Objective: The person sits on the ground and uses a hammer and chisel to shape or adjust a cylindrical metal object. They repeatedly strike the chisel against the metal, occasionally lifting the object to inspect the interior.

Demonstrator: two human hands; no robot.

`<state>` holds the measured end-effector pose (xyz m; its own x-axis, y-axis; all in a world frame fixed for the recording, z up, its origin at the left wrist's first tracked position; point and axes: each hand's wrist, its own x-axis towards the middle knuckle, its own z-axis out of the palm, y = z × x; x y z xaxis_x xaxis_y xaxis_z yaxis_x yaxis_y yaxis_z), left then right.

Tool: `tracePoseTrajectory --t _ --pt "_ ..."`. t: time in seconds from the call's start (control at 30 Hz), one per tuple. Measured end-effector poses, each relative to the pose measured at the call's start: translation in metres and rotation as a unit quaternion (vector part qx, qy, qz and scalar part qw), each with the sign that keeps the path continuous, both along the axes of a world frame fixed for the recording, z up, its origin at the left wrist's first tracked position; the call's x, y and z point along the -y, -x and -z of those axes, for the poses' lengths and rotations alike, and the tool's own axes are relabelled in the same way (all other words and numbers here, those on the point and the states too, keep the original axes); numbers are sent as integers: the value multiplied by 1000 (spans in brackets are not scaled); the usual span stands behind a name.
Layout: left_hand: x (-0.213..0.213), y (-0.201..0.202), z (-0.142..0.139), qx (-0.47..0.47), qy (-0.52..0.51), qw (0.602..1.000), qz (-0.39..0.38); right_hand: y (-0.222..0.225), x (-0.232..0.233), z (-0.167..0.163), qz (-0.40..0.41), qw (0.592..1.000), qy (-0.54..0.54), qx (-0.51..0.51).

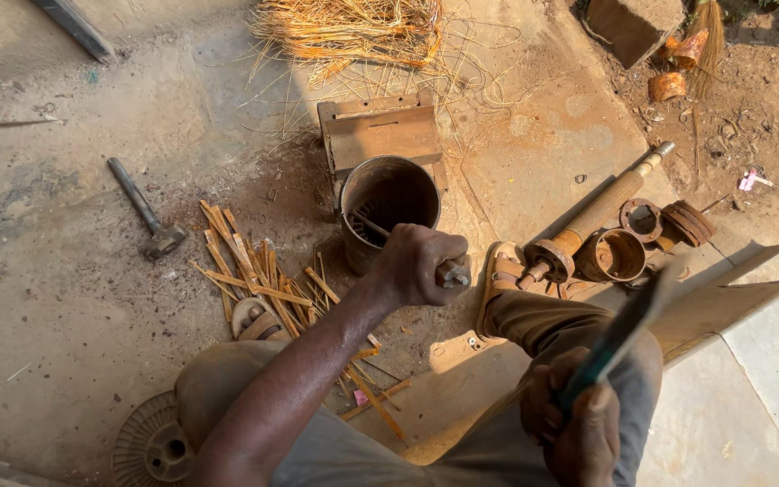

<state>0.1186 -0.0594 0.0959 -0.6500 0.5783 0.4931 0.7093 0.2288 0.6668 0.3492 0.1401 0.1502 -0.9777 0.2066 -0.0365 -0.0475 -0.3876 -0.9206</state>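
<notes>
Dusty concrete ground [65, 271] fills the view, with bare earth at the upper right and a pale tiled step [768, 352] at the lower right where the person sits. Near the top lies a tangle of straw-coloured copper wire [353, 32], spilling thin strands over the concrete. Below it stands a rusty motor stator housing [389, 194], a round open cylinder on a boxy base, mouth facing up. To its right, a long rusty rotor shaft [592, 221] lies on the ground, its long axis running from lower left to upper right, beside 3 rusty rings and caps. Thin wooden slot wedges [254, 271] are scattered left of the housing, and a hammer [142, 212] lies farther left, head toward the lower right.

Over the rim of the housing, the left hand [421, 266] is clenched around a metal punch [453, 271], whose butt end points right; its other end is hidden by the fist. Low in the view, the right hand [574, 424] grips the green handle of a striking tool [619, 329], blurred, its long axis rising from the hand toward the upper right.
</notes>
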Motion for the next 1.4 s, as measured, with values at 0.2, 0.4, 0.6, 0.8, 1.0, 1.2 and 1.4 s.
tracePoseTrajectory --t 0.2,0.4,0.6,0.8,1.0,1.2,1.4 --pt "-8 1 4 -17 -8 1000 6 27 34 21 77 946 2 -313" --pt "-9 3 8 -10 -18 1000 8 11 27 7 -160 966 -122 160" --pt "-6 3 8 -26 -18 999 8 43 -2 -4 -225 915 93 -323" --pt "-6 1 6 -31 -11 999 40 14 24 73 -174 974 9 146" --pt "0 0 5 -28 -18 999 13 5 -14 29 -162 978 82 -100" --pt "-3 2 0 -39 -11 999 7 28 29 28 -23 964 -18 -264" --pt "1 -6 -23 -42 -111 993 -3 14 15 21 -185 967 -13 172"
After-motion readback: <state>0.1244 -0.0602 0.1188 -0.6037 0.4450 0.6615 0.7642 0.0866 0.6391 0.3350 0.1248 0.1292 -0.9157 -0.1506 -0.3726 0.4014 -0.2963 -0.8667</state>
